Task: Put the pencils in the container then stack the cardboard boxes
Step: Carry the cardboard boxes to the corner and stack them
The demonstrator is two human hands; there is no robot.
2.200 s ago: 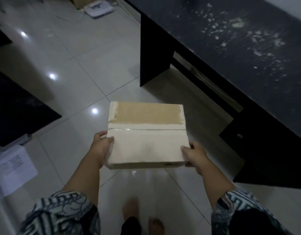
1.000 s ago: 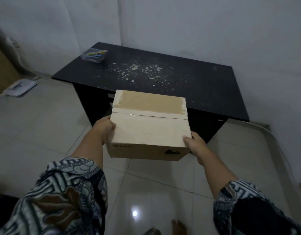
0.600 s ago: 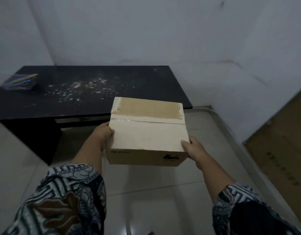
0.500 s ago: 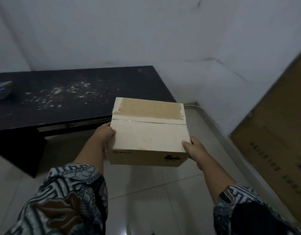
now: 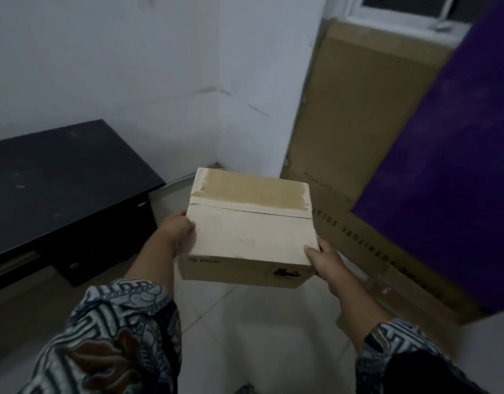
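Observation:
I carry a closed, pale cardboard box with a brown tape strip across its far flap, held level at about waist height above the tiled floor. My left hand grips its left side and my right hand grips its near right corner. The pencil container is out of the frame now.
A black desk stands at the left with a drawer under its top. A big flat cardboard carton leans against the wall at the right, partly behind a purple panel. White walls meet in the corner ahead. Light floor tiles lie below.
My view has swung right: the desk slid to the left edge, the pencil container left the frame, and the leaning carton and purple panel came in. The box stays in both hands.

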